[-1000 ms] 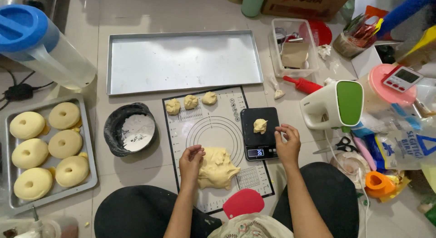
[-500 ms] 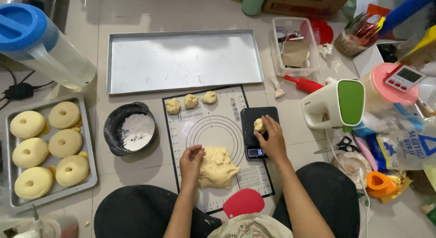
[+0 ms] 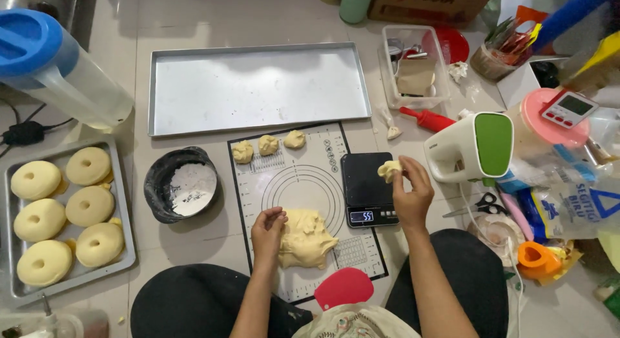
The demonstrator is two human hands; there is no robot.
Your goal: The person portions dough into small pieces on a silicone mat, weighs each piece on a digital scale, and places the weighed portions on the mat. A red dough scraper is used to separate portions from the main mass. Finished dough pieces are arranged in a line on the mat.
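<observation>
A small dough piece [image 3: 388,169] is pinched in the right hand [image 3: 411,194] just above the black scale [image 3: 366,187], the left hand [image 3: 268,227] resting loosely curled on the dough mass [image 3: 306,238]; three portions [image 3: 268,145] are laid beyond, most dough remaining undivided.

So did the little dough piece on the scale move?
Yes. The right hand has lifted the little dough piece off the black scale and moved it past the scale's right edge, toward the white and green mixer.
</observation>
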